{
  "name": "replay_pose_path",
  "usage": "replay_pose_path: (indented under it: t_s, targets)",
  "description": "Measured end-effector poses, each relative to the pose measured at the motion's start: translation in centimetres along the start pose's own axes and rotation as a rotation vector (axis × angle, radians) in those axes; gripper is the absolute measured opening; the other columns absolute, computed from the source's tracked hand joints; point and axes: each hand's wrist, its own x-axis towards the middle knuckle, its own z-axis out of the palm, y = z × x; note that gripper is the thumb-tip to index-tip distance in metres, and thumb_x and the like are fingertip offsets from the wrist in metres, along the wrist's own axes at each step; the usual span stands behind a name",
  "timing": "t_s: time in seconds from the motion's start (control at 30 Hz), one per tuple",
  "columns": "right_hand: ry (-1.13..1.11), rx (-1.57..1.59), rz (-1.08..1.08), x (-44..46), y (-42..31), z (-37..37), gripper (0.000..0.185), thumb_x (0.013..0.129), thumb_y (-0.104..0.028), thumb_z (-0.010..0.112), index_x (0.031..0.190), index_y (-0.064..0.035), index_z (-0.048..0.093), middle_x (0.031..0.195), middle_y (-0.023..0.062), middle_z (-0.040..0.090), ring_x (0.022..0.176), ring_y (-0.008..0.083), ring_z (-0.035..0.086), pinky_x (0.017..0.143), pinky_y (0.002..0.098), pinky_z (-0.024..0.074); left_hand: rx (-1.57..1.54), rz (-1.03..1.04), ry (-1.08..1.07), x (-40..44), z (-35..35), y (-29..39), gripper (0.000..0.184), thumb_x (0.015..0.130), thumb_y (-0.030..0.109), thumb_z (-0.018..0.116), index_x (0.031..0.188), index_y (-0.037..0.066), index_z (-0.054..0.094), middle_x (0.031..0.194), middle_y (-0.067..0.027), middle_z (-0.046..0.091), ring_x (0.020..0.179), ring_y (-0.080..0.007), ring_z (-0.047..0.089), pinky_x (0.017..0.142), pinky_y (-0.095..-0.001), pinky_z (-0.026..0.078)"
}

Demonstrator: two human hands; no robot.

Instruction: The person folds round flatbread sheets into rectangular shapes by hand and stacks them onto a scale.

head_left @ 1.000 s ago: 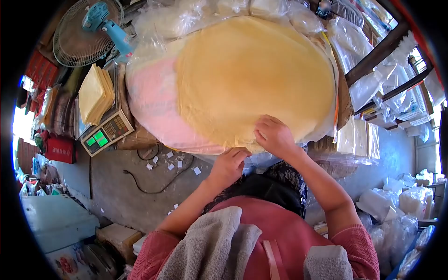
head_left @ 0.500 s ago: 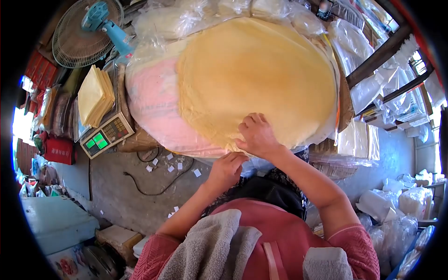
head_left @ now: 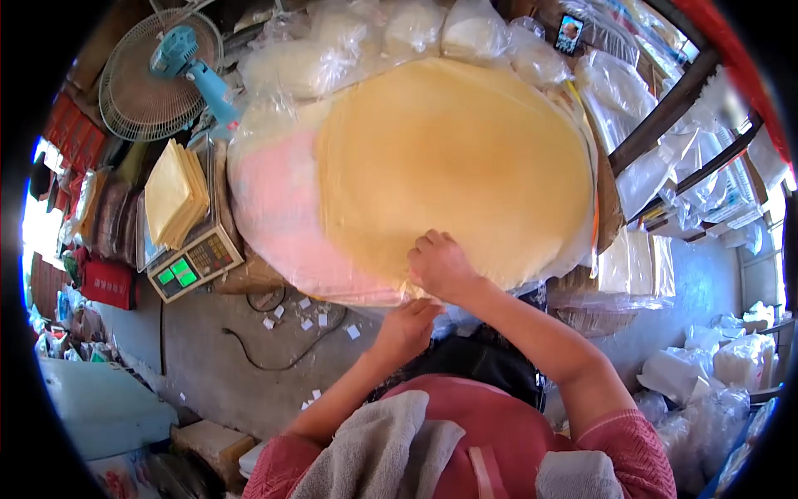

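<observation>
A large, thin, yellow sheet (head_left: 465,158), roughly oval, lies spread over the work surface and seems to top a stack of similar layers. At its near edge, my right hand (head_left: 445,268) is closed with curled fingers pinching the sheet's rim. Just below and to the left, my left hand (head_left: 407,327) has its fingertips pressed together at the same edge. Between the two hands a small crumpled bit of the rim shows. Left of the sheet, pink cloth (head_left: 278,195) shows through clear plastic.
A digital scale (head_left: 195,262) with a green display carries a stack of folded yellow sheets (head_left: 174,191) on the left. Behind it stands a fan (head_left: 162,75). Filled clear bags (head_left: 411,32) line the far edge, with a phone (head_left: 568,35) at far right. A cable (head_left: 274,366) lies on the floor.
The view has tilted, so the whole scene sits slightly lower. My right hand's fingers have curled in more tightly and drawn nearer my left hand at the sheet's edge.
</observation>
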Motion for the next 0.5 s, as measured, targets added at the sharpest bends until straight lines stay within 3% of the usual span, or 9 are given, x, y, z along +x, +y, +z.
replay_pose_path:
  t_s: [0.1, 0.3, 0.4, 0.5]
  targets:
    - [-0.043, 0.036, 0.042, 0.4, 0.1, -0.5, 0.012, 0.068, -0.02, 0.062, 0.071, -0.0082, 0.065, 0.081, 0.0062, 0.063, 0.088, 0.0246, 0.058, 0.071, 0.0383, 0.0489, -0.017, -0.015, -0.025, 0.1, -0.3, 0.2, 0.027, 0.073, -0.005, 0.057, 0.097, 0.006, 0.062, 0.094, -0.0127, 0.063, 0.083, -0.0339, 0.062, 0.07, -0.0413, 0.052]
    - [0.146, 0.004, 0.009, 0.7, -0.6, 0.2, 0.012, 0.064, -0.02, 0.062, 0.068, -0.0089, 0.063, 0.076, 0.0059, 0.062, 0.084, 0.0244, 0.059, 0.068, 0.0365, 0.0495, -0.005, -0.015, -0.027, 0.2, -0.9, 0.4, 0.031, 0.073, -0.007, 0.056, 0.099, 0.007, 0.063, 0.095, -0.0124, 0.065, 0.084, -0.0328, 0.064, 0.07, -0.0399, 0.053]
    - [0.105, 0.022, 0.01, 0.9, -0.2, 0.6, 0.01, 0.067, -0.017, 0.063, 0.068, -0.0076, 0.06, 0.071, 0.0061, 0.059, 0.077, 0.0256, 0.058, 0.067, 0.0365, 0.0512, -0.003, -0.01, -0.029, 0.1, -0.9, 0.5, 0.031, 0.072, -0.007, 0.056, 0.099, 0.007, 0.063, 0.095, -0.0124, 0.065, 0.084, -0.0329, 0.064, 0.07, -0.0399, 0.053]
    - [0.116, 0.242, 0.083, 0.9, 0.6, -0.1, 0.007, 0.068, -0.016, 0.062, 0.067, -0.0089, 0.061, 0.068, 0.0047, 0.061, 0.073, 0.0257, 0.059, 0.065, 0.0356, 0.0516, -0.017, -0.021, -0.02, 0.1, -1.1, 0.5, 0.031, 0.072, -0.008, 0.056, 0.098, 0.006, 0.063, 0.095, -0.013, 0.065, 0.084, -0.0331, 0.064, 0.07, -0.0398, 0.053]
